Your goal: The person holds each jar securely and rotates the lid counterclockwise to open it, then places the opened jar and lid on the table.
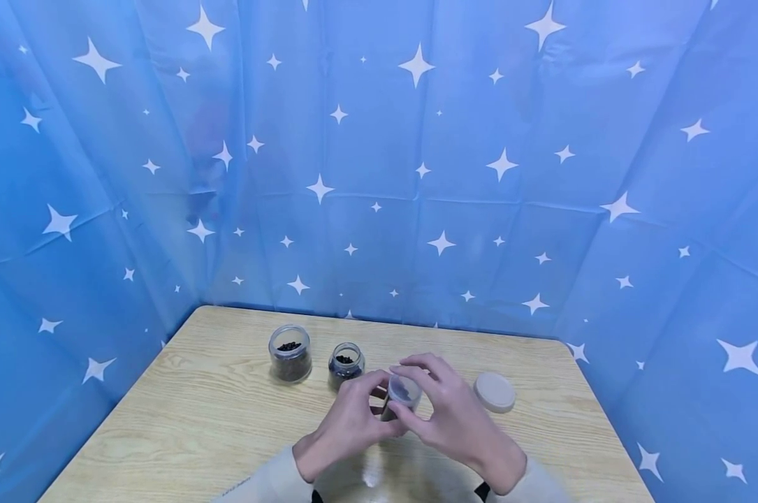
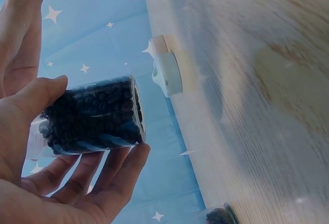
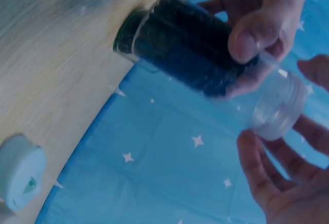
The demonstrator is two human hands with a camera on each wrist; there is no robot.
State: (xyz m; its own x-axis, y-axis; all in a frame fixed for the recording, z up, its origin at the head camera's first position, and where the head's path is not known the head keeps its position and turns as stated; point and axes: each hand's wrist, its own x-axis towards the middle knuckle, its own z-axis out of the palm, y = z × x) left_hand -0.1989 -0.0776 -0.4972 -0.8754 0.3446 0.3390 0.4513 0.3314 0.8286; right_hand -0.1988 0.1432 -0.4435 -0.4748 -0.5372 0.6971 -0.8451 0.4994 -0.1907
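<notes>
My left hand grips a clear cylindrical jar full of dark beans, thumb on one side and fingers on the other. The jar is held above the table, its beans filling the lower part. At its mouth is a clear, see-through lid. Around that lid curl the thumb and fingers of my right hand, fingertips touching its rim in the right wrist view. Both hands partly hide the jar in the head view.
Behind my left hand stand a small glass jar and, farther left, a wider one, both open and holding dark beans. A white round lid lies right of my right hand. A starry blue curtain surrounds the wooden table.
</notes>
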